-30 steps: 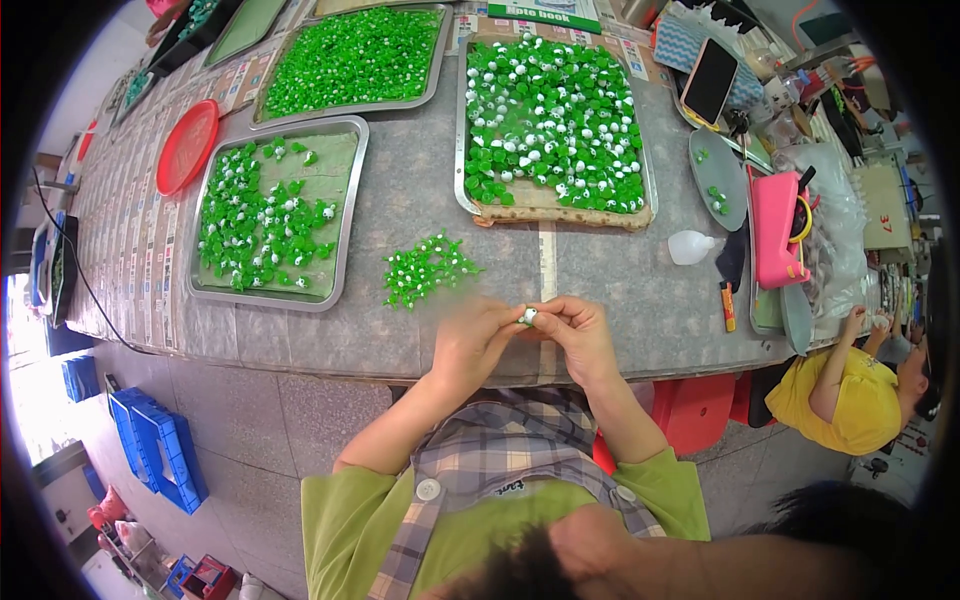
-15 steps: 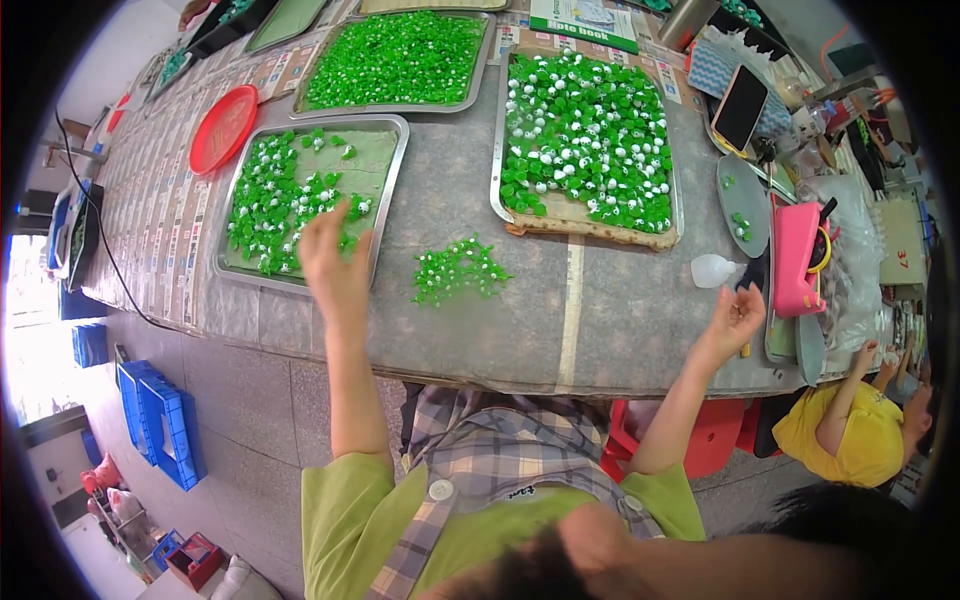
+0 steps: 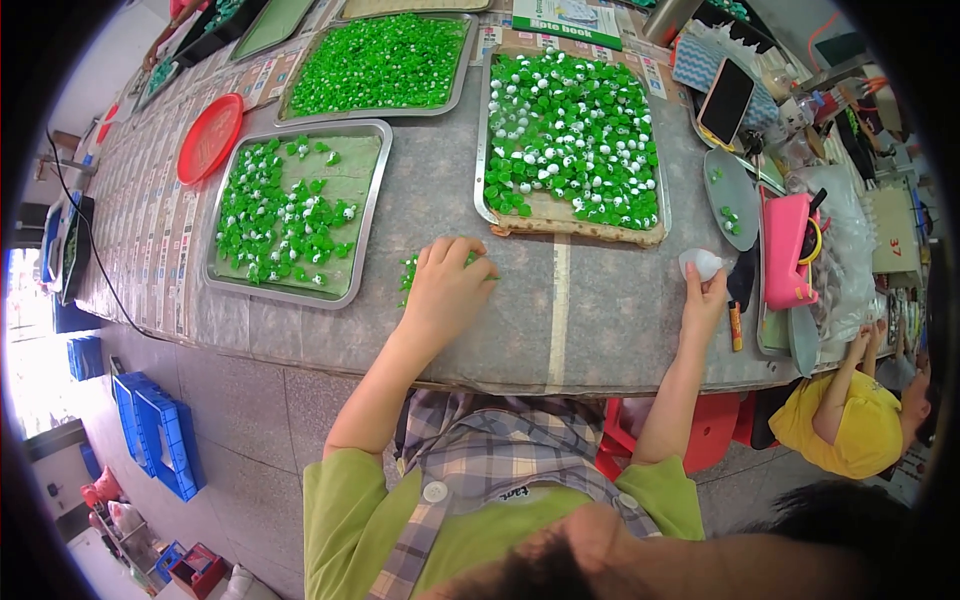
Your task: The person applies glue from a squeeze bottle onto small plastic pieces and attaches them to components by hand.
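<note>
My left hand [image 3: 447, 290] is bent down over a small heap of green pieces [image 3: 409, 272] on the grey table covering. Its fingers are curled together, with bits of green at the fingertips; what they pinch is hidden. My right hand [image 3: 704, 305] grips a small translucent white squeeze bottle [image 3: 704, 264] between thumb and fingers. Left of the heap lies a metal tray [image 3: 352, 215], partly covered with green leafy pieces bearing white balls with dark marks [image 3: 290, 215]. A fuller metal tray [image 3: 484, 170] of the same pieces lies beyond, between my hands.
Farther off is a tray of green pieces [image 3: 375, 65], near a red plate [image 3: 210, 140]. On the right are a grey oval dish [image 3: 730, 200], a phone [image 3: 727, 103], a pink tape dispenser [image 3: 787, 250] and an orange marker [image 3: 736, 328]. Someone in yellow [image 3: 850, 425] sits at right.
My left hand has moved from above the left tray, right and down, onto the green heap. My right hand has reached up and taken hold of the white squeeze bottle.
</note>
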A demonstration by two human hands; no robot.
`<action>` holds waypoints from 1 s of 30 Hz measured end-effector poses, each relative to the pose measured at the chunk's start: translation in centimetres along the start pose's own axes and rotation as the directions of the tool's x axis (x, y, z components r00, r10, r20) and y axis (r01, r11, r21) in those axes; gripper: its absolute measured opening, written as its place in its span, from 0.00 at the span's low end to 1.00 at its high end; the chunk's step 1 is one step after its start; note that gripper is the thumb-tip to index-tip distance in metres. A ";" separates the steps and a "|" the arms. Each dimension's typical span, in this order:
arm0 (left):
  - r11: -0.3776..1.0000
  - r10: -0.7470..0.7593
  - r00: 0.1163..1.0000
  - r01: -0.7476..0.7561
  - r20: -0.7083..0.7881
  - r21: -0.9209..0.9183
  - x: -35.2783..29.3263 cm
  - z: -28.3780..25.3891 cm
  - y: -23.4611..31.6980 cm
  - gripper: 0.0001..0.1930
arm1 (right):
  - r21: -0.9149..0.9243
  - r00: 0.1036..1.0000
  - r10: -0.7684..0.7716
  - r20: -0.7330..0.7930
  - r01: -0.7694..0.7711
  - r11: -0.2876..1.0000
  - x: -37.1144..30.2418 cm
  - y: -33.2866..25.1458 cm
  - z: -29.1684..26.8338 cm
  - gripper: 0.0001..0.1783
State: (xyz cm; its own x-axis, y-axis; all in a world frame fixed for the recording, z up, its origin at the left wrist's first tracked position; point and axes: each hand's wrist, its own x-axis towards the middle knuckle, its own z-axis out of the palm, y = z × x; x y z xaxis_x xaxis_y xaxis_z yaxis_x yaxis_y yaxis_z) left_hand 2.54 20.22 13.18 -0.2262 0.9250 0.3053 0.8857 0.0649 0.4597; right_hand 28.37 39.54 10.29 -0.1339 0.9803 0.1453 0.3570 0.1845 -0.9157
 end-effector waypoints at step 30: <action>1.000 0.000 0.999 0.000 -0.033 -0.013 0.0 0.4 0.9 0.06 | 0.356 0.788 -0.085 0.610 -0.177 0.917 -9.9 -7.1 7.4 0.17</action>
State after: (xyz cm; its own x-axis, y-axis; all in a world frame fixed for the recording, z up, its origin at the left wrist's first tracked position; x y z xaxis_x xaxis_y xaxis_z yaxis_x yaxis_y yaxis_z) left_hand 3.50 20.45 13.23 -0.2397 0.9122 0.3324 0.8804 0.0599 0.4704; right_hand 20.34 28.00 12.54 -0.7000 0.7132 -0.0358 0.0216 -0.0290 -0.9993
